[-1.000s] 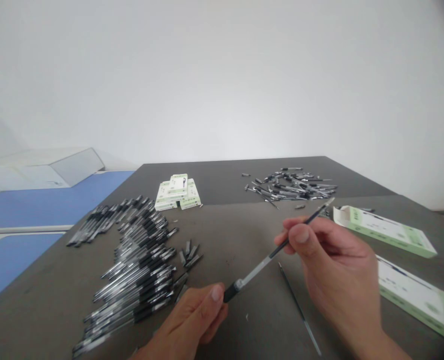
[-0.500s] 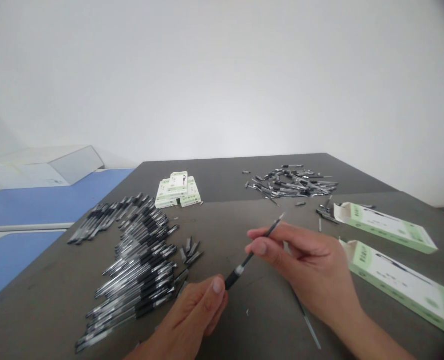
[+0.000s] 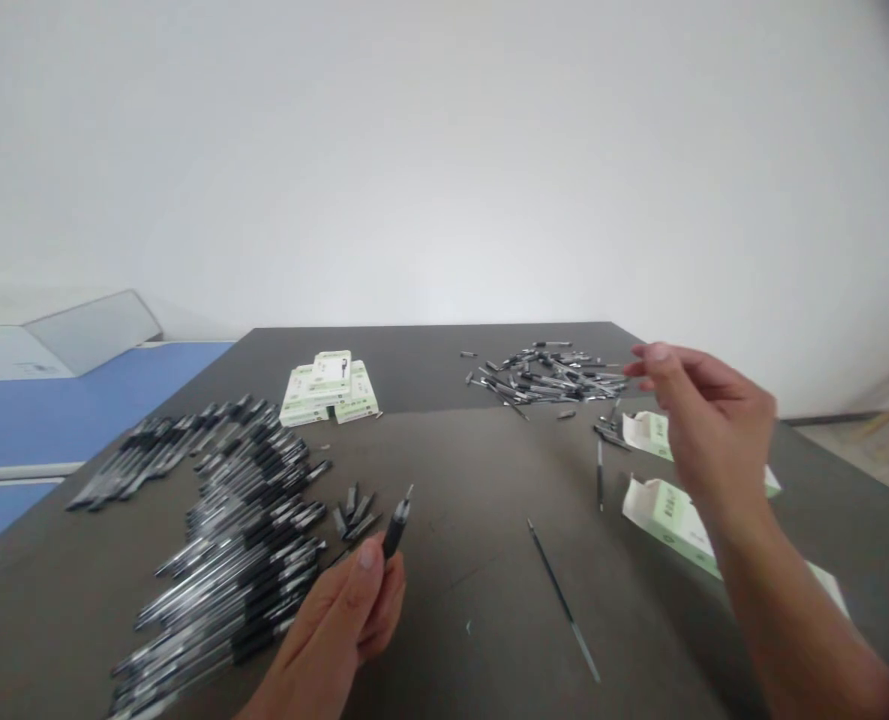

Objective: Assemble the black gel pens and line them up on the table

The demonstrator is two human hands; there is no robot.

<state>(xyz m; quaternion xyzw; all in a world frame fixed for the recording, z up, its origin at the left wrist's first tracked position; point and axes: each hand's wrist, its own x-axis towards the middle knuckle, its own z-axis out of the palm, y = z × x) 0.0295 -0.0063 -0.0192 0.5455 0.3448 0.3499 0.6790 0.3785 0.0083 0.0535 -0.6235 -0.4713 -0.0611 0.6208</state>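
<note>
My left hand [image 3: 346, 610] is closed around a black-gripped pen [image 3: 397, 525], uncapped, its metal tip pointing up and away. My right hand [image 3: 714, 430] is raised above the green-and-white boxes on the right, with the fingers loosely bent and slightly apart; no object shows in them. Its fingertips are near the loose pile of pen parts [image 3: 556, 380] at the back right. A pen refill [image 3: 564, 600] lies on the table between the hands. A shorter refill [image 3: 600, 475] lies further back. Beside my left hand are several black pen caps [image 3: 354, 512].
A large heap of clear, black-gripped pens [image 3: 241, 560] covers the left side of the dark table [image 3: 444, 460]. Small boxes [image 3: 331, 385] are stacked at the back left. Two open boxes [image 3: 669, 515] lie partly behind my right arm. Blue surfaces [image 3: 31, 420] adjoin on the left.
My right hand has left the refill and moved up and right. The refill now sits inside the pen with just its tip out. My left hand has shifted slightly left; the view has turned right.
</note>
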